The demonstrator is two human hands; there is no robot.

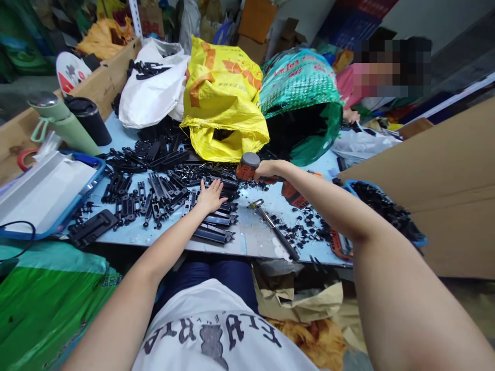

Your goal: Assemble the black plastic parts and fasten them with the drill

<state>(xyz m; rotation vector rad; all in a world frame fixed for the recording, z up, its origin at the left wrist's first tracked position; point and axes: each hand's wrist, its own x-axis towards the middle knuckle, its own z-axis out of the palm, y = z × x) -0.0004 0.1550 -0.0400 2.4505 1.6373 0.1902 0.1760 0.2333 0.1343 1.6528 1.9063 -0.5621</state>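
My left hand point(211, 196) lies with fingers spread over a row of long black plastic parts point(214, 234) near the table's front edge. My right hand point(267, 171) is wrapped round the grip of an orange-and-black cordless drill point(248, 166); its head points left, and the forearm partly covers its body. A hammer point(276, 230) with a dark handle rests on the table below the drill. Many small black clips point(154, 198) and loose screws point(201, 172) are spread left of and behind my left hand. More small black pieces point(305, 226) lie right of the hammer.
White point(154, 98), yellow point(224, 98) and green point(301, 103) sacks stand along the back. At left are a green flask point(69, 126), a black cup point(91, 121) and a blue tray point(96, 172). A blue basket point(350, 185) stands at right beside cardboard point(444, 190). Another person point(348, 87) is behind.
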